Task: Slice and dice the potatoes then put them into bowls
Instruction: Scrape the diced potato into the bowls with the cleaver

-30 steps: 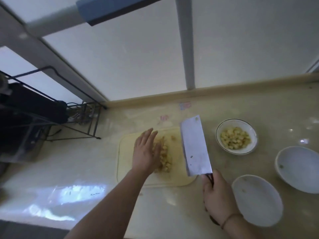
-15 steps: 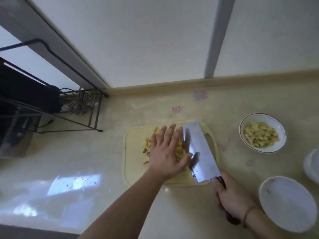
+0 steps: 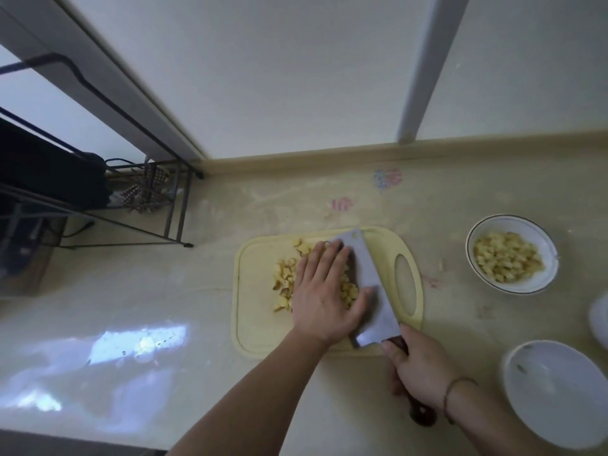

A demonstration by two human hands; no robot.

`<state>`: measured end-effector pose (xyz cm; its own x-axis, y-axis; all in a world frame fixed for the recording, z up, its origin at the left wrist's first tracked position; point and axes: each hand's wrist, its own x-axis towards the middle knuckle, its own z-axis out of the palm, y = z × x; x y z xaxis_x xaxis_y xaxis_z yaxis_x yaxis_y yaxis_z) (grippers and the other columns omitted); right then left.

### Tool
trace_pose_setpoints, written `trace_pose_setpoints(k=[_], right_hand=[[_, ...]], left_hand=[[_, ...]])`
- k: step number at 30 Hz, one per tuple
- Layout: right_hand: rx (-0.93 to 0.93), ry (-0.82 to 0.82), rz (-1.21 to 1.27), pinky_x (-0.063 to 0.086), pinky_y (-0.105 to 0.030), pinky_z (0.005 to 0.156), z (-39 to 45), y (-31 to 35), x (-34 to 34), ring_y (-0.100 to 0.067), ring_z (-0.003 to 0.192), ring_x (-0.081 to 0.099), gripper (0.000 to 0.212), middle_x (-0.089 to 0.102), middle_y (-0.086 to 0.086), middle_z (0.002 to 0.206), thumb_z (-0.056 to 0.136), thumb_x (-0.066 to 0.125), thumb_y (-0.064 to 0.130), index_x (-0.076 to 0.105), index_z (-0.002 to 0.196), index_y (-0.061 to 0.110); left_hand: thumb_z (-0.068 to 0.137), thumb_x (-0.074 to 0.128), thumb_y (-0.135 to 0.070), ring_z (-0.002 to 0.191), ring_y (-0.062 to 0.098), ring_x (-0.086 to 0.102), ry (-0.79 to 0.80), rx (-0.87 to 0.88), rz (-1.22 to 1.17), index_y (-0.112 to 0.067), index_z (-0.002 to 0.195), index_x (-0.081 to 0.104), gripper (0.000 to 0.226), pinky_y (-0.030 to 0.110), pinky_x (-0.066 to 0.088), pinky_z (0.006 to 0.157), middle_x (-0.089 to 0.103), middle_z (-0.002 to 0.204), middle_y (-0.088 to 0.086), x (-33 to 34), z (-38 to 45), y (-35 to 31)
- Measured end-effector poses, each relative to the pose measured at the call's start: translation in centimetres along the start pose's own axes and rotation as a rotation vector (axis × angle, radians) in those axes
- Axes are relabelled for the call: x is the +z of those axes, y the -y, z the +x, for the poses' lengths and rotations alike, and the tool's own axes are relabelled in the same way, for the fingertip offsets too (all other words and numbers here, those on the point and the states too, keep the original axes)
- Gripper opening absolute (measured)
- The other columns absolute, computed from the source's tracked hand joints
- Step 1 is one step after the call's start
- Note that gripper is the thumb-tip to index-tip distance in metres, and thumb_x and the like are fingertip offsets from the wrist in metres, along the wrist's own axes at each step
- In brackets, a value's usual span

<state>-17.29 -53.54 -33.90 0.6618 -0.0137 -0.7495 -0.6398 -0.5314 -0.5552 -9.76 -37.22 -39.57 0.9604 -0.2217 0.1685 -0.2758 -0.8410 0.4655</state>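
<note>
No readable writing or brand anywhere; only two faint, blurred coloured marks (image 3: 388, 178) printed on the beige countertop (image 3: 210, 324) behind the board, one pinkish-blue, one pink, too smeared to make out.

Diced potato (image 3: 285, 278) heaped on the pale yellow cutting board (image 3: 253, 330): small, irregular yellow cubes, a few with brownish skin edges, spread in a loose pile from the board's far edge toward its middle, left of the cleaver blade. More of the same dice filling a white bowl with a dark rim line (image 3: 512, 254), well to the right of the board.

Left hand (image 3: 324, 294) laid flat on top of the pile, fingers straight and close together, pointing away from the body, thumb stretched right and touching the flat of the blade. Right hand (image 3: 419, 370) wrapped round the dark handle of the cleaver (image 3: 368, 284), a thin cord bracelet on the wrist.

Cleaver blade broad, rectangular, grey steel, tilted with its flat side facing up and left against the dice. Long axis running from the near right, at the handle, to the far left, tip reaching the board's far edge. Board's oval handle cut-out just right of the blade.

An empty white bowl (image 3: 559, 393) near the right forearm; the edge of another white dish (image 3: 600, 315) at the frame's right border. A black wire rack (image 3: 148, 205) in the far left corner.
</note>
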Motion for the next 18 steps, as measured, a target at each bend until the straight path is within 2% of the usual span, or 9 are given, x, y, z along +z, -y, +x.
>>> trace_pose_setpoints(k=[3, 7, 10, 13, 18], right_hand=[[-0.029, 0.05, -0.051, 0.056, -0.035, 0.061, 0.4, 0.6, 0.0, -0.021, 0.051, 0.068, 0.018, 0.067, -0.003, 0.068, 0.098, 0.049, 0.029, 0.052, 0.088, 0.014], [-0.085, 0.134, -0.018, 0.047, -0.017, 0.05, 0.3, 1.0, 0.9, -0.012, 0.048, 0.065, 0.02, 0.067, -0.002, 0.061, 0.1, 0.048, 0.026, 0.047, 0.083, 0.014], [-0.12, 0.129, 0.081, 0.046, -0.021, 0.051, -0.2, 0.8, 1.4, -0.016, 0.048, 0.066, 0.021, 0.068, -0.001, 0.06, 0.1, 0.049, 0.024, 0.046, 0.082, 0.013], [-0.141, 0.097, 0.157, 0.045, -0.021, 0.048, -1.0, 0.4, 1.6, -0.012, 0.046, 0.062, 0.021, 0.064, 0.005, 0.054, 0.1, 0.05, 0.021, 0.047, 0.08, 0.012], [-0.192, 0.125, 0.264, 0.046, -0.029, 0.047, -1.7, 0.0, 1.0, -0.025, 0.045, 0.06, 0.022, 0.063, -0.007, 0.057, 0.101, 0.048, 0.019, 0.045, 0.085, 0.003]], left_hand=[[0.091, 0.05, -0.061, 0.151, 0.024, 0.033, -0.011, 0.001, -0.001, -0.014, 0.144, 0.056, 0.071, 0.055, 0.037, 0.114, 0.049, 0.155, 0.003, 0.2, 0.0, 0.0], [0.091, 0.053, -0.056, 0.151, 0.027, 0.032, -0.026, 0.006, 0.001, -0.012, 0.142, 0.058, 0.068, 0.055, 0.038, 0.114, 0.051, 0.153, 0.005, 0.3, 0.0, 0.1], [0.093, 0.052, -0.053, 0.151, 0.028, 0.031, -0.004, 0.03, 0.027, -0.011, 0.142, 0.058, 0.065, 0.054, 0.037, 0.115, 0.051, 0.153, 0.004, 0.1, 0.0, 0.1], [0.095, 0.05, -0.053, 0.152, 0.026, 0.028, 0.049, 0.041, 0.021, -0.011, 0.143, 0.057, 0.064, 0.051, 0.036, 0.118, 0.05, 0.154, 0.003, -0.1, 0.0, -0.1], [0.093, 0.052, -0.048, 0.15, 0.03, 0.033, 0.049, 0.031, -0.022, -0.007, 0.139, 0.059, 0.062, 0.049, 0.037, 0.119, 0.053, 0.15, 0.009, -0.4, 0.1, -0.7]])
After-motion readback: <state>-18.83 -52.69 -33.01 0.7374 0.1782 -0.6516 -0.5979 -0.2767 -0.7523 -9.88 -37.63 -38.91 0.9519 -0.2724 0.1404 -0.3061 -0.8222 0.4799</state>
